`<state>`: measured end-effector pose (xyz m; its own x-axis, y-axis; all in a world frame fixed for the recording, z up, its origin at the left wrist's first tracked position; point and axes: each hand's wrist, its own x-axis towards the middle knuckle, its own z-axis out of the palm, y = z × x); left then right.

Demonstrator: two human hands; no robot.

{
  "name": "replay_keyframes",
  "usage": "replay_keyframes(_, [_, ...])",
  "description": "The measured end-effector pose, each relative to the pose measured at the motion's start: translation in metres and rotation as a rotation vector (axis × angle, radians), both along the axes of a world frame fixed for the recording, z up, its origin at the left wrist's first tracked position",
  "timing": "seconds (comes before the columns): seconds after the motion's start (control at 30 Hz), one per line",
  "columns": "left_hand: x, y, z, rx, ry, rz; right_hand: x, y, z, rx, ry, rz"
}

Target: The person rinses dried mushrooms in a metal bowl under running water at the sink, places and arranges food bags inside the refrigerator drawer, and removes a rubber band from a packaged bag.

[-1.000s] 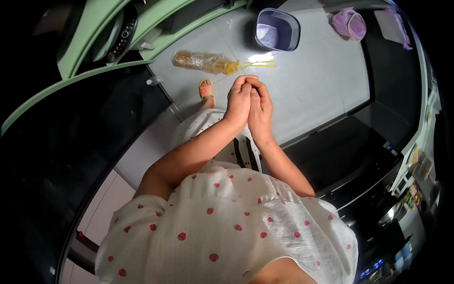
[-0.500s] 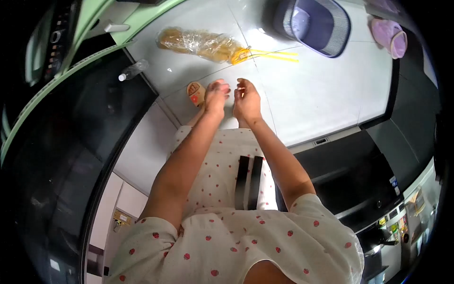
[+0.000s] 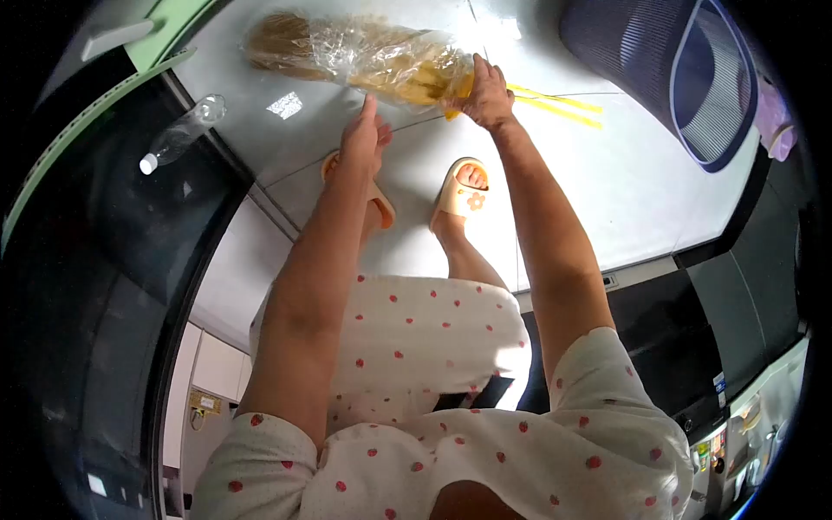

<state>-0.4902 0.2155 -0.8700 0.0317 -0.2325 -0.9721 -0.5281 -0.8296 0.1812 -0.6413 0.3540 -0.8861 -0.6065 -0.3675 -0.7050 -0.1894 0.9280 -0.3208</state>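
A long plastic drawstring bag (image 3: 373, 56), crinkled and brownish, lies on the floor tiles, with yellow drawstrings (image 3: 559, 106) trailing to the right. My right hand (image 3: 488, 97) is at its yellow gathered end, fingers closed over it. Below the bag's middle is my left hand (image 3: 366, 139), index finger stretched out and the other fingers partly curled, with nothing visible in it. Its fingertip is close to the bag's lower edge; I cannot tell whether it touches.
A purple-grey mesh basket (image 3: 607, 52) is at the upper right, with a pink-purple item (image 3: 774, 117) beyond it. A clear empty bottle (image 3: 184, 134) with a white cap lies at the left, by a dark cabinet front. Slippers (image 3: 459, 195) are on my feet.
Both hands have moved forward towards the bag and apart. The right hand has reached the yellow end and closed on it. The view has shifted, bringing both slippers into sight.
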Motion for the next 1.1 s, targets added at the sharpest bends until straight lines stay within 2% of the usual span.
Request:
replay_keyframes(0.1, [-0.006,-0.005,-0.025,0.003,0.052,-0.089,0.001,0.000,-0.035,-0.002,-0.011,0.020])
replay_keyframes(0.17, [-0.009,-0.002,-0.037,0.010,0.077,-0.099,0.002,0.005,-0.051,-0.114,-0.196,-0.175])
replay_keyframes(0.27, [-0.010,0.004,-0.047,0.089,0.177,-0.073,0.014,0.020,-0.054,-0.229,-0.205,-0.268])
replay_keyframes(0.37, [-0.014,0.013,-0.047,0.165,0.164,-0.071,0.025,0.023,-0.041,-0.098,-0.312,-0.313])
replay_keyframes(0.47, [-0.012,0.022,-0.042,0.146,0.180,0.054,0.052,0.023,-0.006,0.025,-0.326,-0.174])
replay_keyframes(0.5, [-0.004,0.023,-0.039,0.148,0.182,0.058,0.059,0.025,0.010,-0.045,-0.316,-0.229])
replay_keyframes(0.57, [0.016,0.023,-0.030,0.149,0.316,0.024,0.068,0.025,0.034,-0.028,-0.521,-0.503])
replay_keyframes(0.6, [0.019,0.024,-0.023,0.149,0.315,0.025,0.074,0.024,0.047,-0.027,-0.523,-0.503])
replay_keyframes(0.67, [0.027,0.030,-0.006,0.190,0.314,0.075,0.087,0.023,0.070,-0.222,-0.297,-0.312])
replay_keyframes(0.7, [0.030,0.033,0.002,0.194,0.312,0.081,0.096,0.028,0.071,-0.217,-0.298,-0.308])
replay_keyframes(0.77, [0.032,0.037,0.020,0.191,0.205,0.177,0.115,0.037,0.072,-0.524,-0.340,-0.503])
replay_keyframes(0.8, [0.033,0.039,0.029,0.187,0.172,0.211,0.114,0.029,0.095,-0.529,-0.392,-0.558])
replay_keyframes(0.87, [0.035,0.042,0.053,0.304,0.485,0.464,0.112,0.022,0.130,-0.464,-0.493,-0.528])
replay_keyframes(0.9, [0.035,0.039,0.070,0.297,0.498,0.467,0.111,0.017,0.148,-0.402,-0.592,-0.503])
replay_keyframes(0.93, [0.036,0.035,0.087,0.313,0.508,0.425,0.116,0.008,0.165,-0.481,-0.581,-0.527])
replay_keyframes(0.97, [0.036,0.030,0.105,0.327,0.521,0.381,0.112,0.001,0.184,-0.359,-0.517,-0.371])
replay_keyframes(1.03, [0.047,0.028,0.123,0.286,0.568,0.395,0.123,-0.012,0.208,-0.463,-0.445,-0.320])
replay_keyframes(1.07, [0.052,0.024,0.131,0.234,0.542,0.364,0.122,-0.017,0.221,-0.616,-0.282,-0.049])
replay_keyframes(1.1, [0.052,0.018,0.143,0.181,0.514,0.334,0.112,-0.039,0.258,-0.595,-0.330,-0.143])
